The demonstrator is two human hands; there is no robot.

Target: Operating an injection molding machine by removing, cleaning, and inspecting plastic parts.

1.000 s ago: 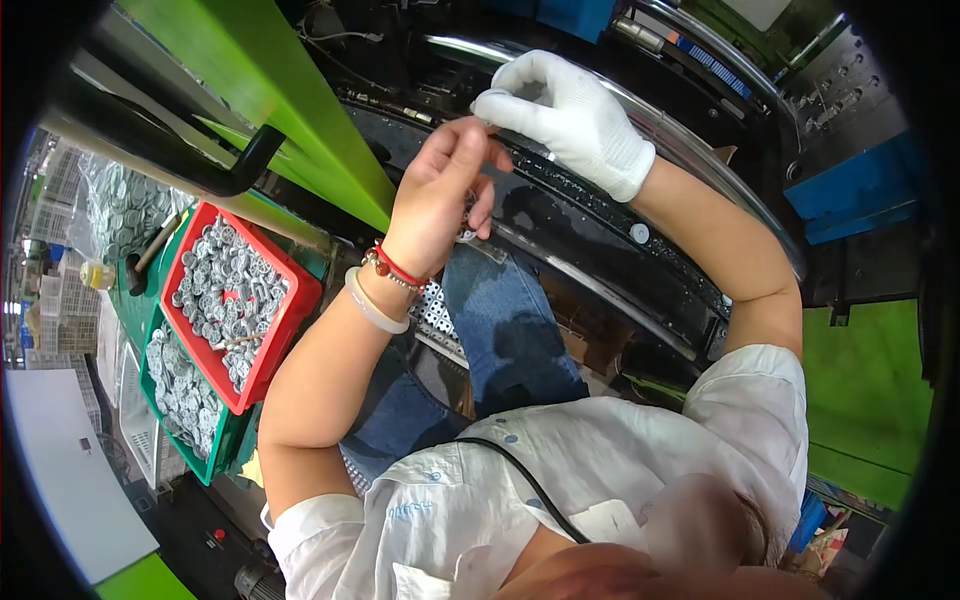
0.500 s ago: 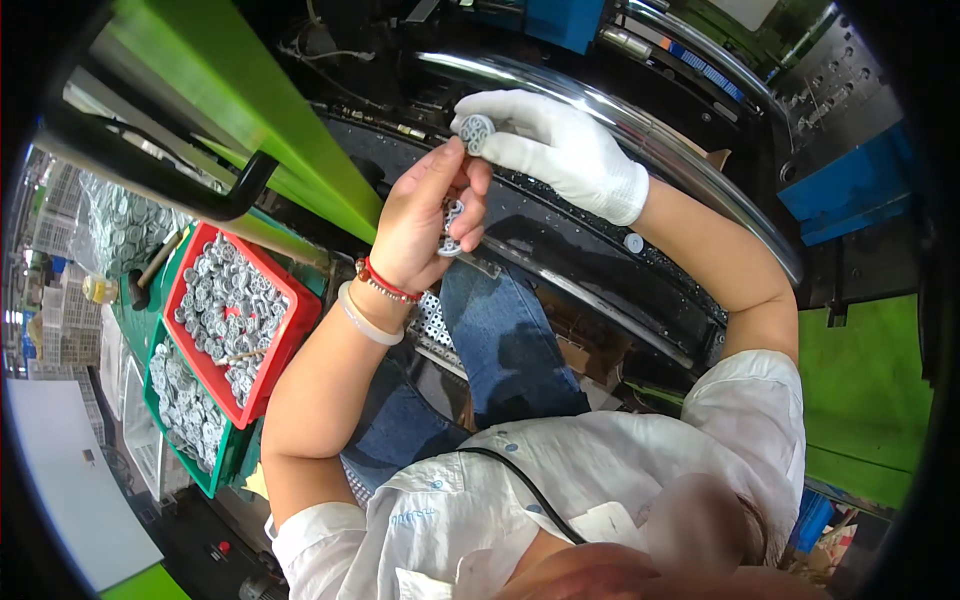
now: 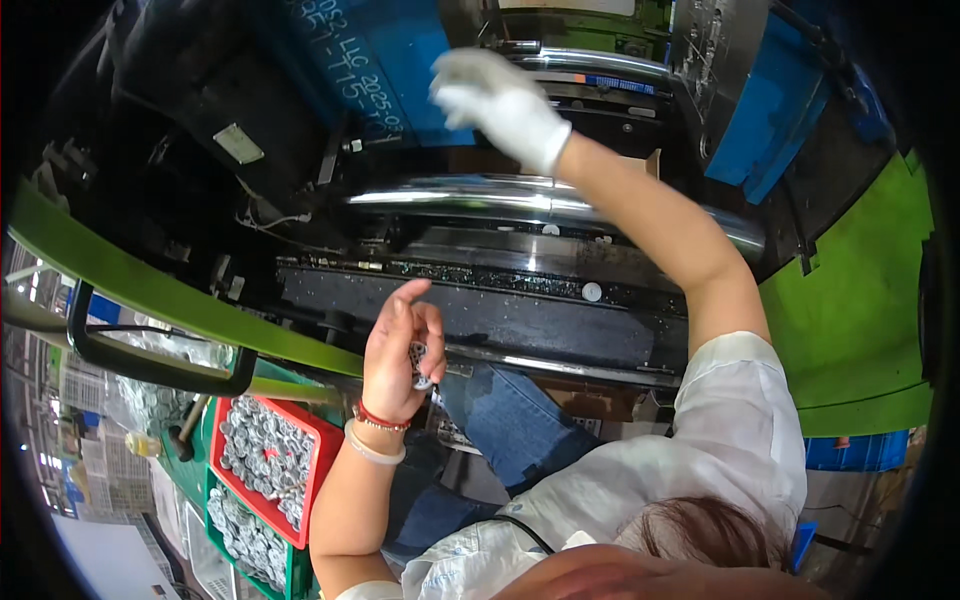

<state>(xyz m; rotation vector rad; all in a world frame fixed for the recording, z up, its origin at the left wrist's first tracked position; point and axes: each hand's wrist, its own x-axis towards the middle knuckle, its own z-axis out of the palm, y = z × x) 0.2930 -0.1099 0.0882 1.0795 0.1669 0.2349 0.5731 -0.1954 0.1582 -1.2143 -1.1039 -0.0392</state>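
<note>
My bare left hand (image 3: 402, 350), with bracelets at the wrist, is low over the front of the dark machine bed. Its fingers curl round several small grey round openwork parts (image 3: 418, 365), partly hidden by the palm; the forefinger and thumb point up. Over the chrome bar (image 3: 450, 200), my white-gloved right hand (image 3: 500, 108) reaches in front of a blue machine block (image 3: 395, 60). Its fingers are loosely bent, with the thumb apart, slightly blurred, and nothing shows between them.
A red tray (image 3: 318, 455) full of grey round parts stands at lower left, overlapping a green tray (image 3: 296, 570) with more. A green machine beam (image 3: 190, 315) with a black handle (image 3: 165, 375) runs above them. One pale disc (image 3: 592, 291) lies on the dark ledge.
My right hand has left the part it was touching and moved up over the chrome bar. My left hand has dropped lower with the grey parts. The view has turned and shifted.
</note>
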